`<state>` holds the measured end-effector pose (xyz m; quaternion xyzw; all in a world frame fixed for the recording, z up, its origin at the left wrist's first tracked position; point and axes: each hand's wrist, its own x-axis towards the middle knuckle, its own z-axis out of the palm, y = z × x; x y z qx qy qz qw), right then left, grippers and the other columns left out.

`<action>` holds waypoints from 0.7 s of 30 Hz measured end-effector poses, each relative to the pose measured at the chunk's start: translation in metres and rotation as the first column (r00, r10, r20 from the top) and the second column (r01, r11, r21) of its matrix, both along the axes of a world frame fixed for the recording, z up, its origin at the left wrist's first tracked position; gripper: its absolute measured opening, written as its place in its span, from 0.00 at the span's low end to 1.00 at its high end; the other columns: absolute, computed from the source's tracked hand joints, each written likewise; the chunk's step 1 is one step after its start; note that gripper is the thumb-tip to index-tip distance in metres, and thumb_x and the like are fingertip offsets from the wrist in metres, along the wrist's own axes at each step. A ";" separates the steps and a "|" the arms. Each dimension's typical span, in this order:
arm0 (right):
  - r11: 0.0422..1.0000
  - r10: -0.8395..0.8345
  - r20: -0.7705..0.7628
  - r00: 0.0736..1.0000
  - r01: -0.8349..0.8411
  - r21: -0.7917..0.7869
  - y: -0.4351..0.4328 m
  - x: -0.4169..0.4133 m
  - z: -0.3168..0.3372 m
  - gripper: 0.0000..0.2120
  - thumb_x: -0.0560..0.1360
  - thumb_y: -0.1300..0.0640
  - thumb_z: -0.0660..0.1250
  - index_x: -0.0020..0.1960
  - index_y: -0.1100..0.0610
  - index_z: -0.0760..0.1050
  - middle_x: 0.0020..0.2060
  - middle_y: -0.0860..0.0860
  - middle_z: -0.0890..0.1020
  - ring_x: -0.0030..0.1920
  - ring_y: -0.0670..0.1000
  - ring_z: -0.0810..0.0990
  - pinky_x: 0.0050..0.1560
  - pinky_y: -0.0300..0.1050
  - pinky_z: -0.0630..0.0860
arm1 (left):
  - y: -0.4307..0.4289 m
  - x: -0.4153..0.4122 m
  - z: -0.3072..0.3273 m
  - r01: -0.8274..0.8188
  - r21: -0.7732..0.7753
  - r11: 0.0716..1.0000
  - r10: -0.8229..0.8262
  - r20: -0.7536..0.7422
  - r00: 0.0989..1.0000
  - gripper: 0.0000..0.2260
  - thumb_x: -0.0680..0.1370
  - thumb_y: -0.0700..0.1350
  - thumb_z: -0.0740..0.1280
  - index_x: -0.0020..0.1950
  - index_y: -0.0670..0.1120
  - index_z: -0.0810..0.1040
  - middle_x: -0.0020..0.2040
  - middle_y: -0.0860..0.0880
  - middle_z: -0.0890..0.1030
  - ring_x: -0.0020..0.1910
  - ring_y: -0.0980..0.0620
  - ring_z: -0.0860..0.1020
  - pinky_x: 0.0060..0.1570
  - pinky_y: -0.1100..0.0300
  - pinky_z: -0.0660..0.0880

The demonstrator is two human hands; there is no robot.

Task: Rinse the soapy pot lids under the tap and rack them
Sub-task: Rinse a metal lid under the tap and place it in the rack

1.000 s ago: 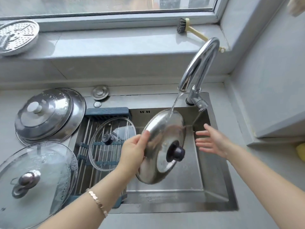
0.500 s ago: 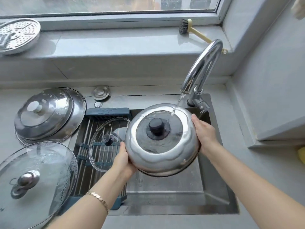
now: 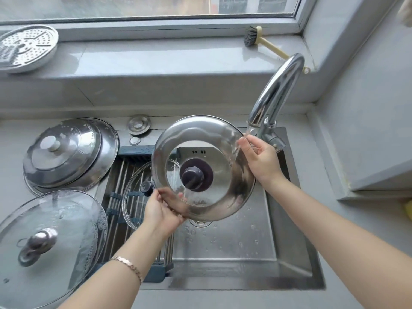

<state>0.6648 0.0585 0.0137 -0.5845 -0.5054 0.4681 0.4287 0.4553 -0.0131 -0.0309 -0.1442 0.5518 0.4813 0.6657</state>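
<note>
You have one view, worn on your head, looking forward and steeply down into the sink [image 3: 245, 248]. It sits close. Your arms enter from the near edge, and your left hand [image 3: 160, 210], right hand [image 3: 260, 161] and the lid [image 3: 194, 130] they hold fall mid-frame. The wide lens bows the window [image 3: 133, 5] along the far edge. The tap [image 3: 278, 85] stands far right, and a glass lid [image 3: 66, 219] is cropped at near left.

Steel lid [image 3: 200, 137], dark knob [image 3: 192, 177] toward viewer, tilted at frame centre, right rim under the tap [image 3: 278, 85] stream. Small glass lid [image 3: 133, 190] flat on the rack [image 3: 113, 175], left of centre. Large glass lid [image 3: 66, 219], suds-beaded, lower left.
</note>
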 end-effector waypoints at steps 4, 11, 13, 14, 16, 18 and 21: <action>0.996 0.014 -0.100 0.995 -0.023 -0.092 0.011 -0.009 -0.009 0.11 0.78 0.56 0.60 0.55 0.61 0.75 0.33 0.45 0.80 0.30 0.36 0.78 0.34 0.28 0.74 | 0.007 -0.024 0.015 0.004 0.067 0.998 0.002 -0.082 0.997 0.21 0.80 0.57 0.52 0.72 0.53 0.64 0.69 0.43 0.69 0.65 0.44 0.70 0.53 0.43 0.67; 0.943 -0.111 -0.046 0.993 0.091 -0.321 0.001 -0.016 -0.048 0.19 0.81 0.51 0.53 0.63 0.60 0.73 0.54 0.51 0.78 0.59 0.50 0.74 0.62 0.41 0.68 | 0.003 -0.034 0.037 0.197 0.118 0.973 -0.157 -0.283 0.946 0.12 0.80 0.53 0.55 0.47 0.49 0.74 0.49 0.46 0.78 0.47 0.49 0.76 0.41 0.53 0.71; 0.895 -0.143 -0.017 0.990 0.122 -0.428 -0.008 -0.008 -0.063 0.22 0.80 0.46 0.52 0.66 0.58 0.71 0.61 0.53 0.76 0.63 0.53 0.73 0.67 0.49 0.67 | 0.003 -0.028 0.040 0.274 0.141 0.951 -0.215 -0.332 0.919 0.11 0.81 0.51 0.56 0.46 0.48 0.75 0.44 0.47 0.80 0.43 0.50 0.76 0.41 0.55 0.71; 0.860 -0.159 -0.016 0.987 0.131 -0.494 -0.011 -0.004 -0.071 0.24 0.79 0.43 0.51 0.66 0.56 0.71 0.62 0.54 0.76 0.62 0.54 0.74 0.67 0.53 0.68 | 0.004 -0.024 0.040 0.305 0.162 0.939 -0.235 -0.347 0.908 0.12 0.81 0.50 0.56 0.45 0.48 0.76 0.41 0.48 0.81 0.42 0.51 0.77 0.41 0.55 0.71; 0.782 -0.219 -0.047 0.975 0.147 -0.605 -0.019 0.006 -0.083 0.23 0.79 0.40 0.49 0.61 0.54 0.71 0.58 0.57 0.78 0.58 0.58 0.77 0.62 0.56 0.72 | 0.005 -0.012 0.044 0.383 0.198 0.902 -0.286 -0.390 0.875 0.13 0.80 0.48 0.56 0.47 0.45 0.77 0.38 0.47 0.82 0.42 0.49 0.78 0.44 0.55 0.73; 0.709 -0.285 -0.089 0.954 0.147 -0.690 -0.031 0.012 -0.080 0.19 0.81 0.44 0.48 0.56 0.56 0.69 0.48 0.59 0.79 0.51 0.59 0.78 0.58 0.53 0.75 | 0.008 0.000 0.045 0.473 0.175 0.863 -0.345 -0.480 0.807 0.13 0.78 0.50 0.59 0.48 0.44 0.79 0.41 0.46 0.81 0.45 0.46 0.78 0.50 0.52 0.74; 0.616 -0.295 -0.059 0.954 0.143 -0.775 -0.052 0.026 -0.094 0.22 0.81 0.44 0.48 0.57 0.60 0.70 0.45 0.59 0.79 0.51 0.61 0.78 0.53 0.53 0.74 | 0.015 0.025 0.049 0.565 0.098 0.820 -0.413 -0.583 0.700 0.11 0.76 0.49 0.62 0.42 0.44 0.78 0.39 0.45 0.78 0.42 0.47 0.77 0.52 0.50 0.74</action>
